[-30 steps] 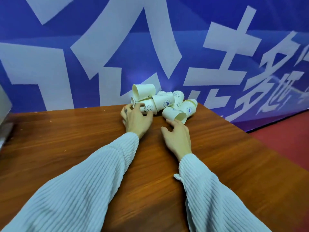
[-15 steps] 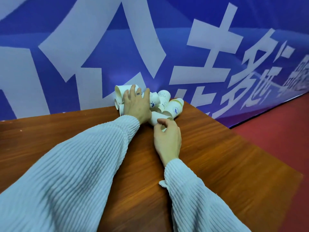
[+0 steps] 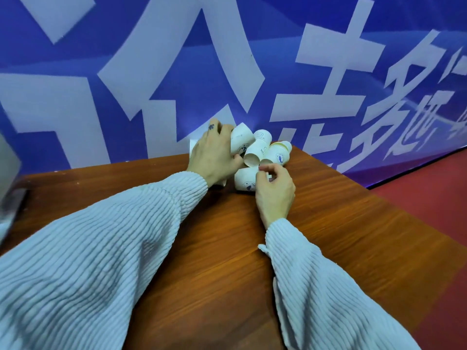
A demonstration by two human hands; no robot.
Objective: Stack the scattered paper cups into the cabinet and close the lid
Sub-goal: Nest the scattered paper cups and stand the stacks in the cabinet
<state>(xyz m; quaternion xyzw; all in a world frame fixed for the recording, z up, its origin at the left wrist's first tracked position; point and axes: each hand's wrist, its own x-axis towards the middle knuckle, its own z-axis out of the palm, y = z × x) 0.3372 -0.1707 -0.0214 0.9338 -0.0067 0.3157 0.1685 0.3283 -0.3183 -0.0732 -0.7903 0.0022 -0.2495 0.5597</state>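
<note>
Behind the wooden table (image 3: 227,248) hangs a blue banner (image 3: 177,46) printed with large white characters, and a red floor (image 3: 429,188) shows to the right. White paper cups (image 3: 262,152) lie in a small heap at the table's far edge, against the banner, most of them tipped on their sides with open mouths facing different ways; some carry a small blue logo. The left hand (image 3: 213,155) reaches over the left part of the heap, its fingers curled round a cup (image 3: 241,141) lying on its side, with another cup edge just showing past its knuckles. The right hand (image 3: 275,190) sits at the near side of the heap, thumb and forefinger pinching the rim of the nearest cup (image 3: 245,178), which lies on the table beside the left wrist. Both arms wear pale ribbed sleeves (image 3: 101,261). A grey object (image 3: 10,178) shows at the left edge, too cut off to identify.
</note>
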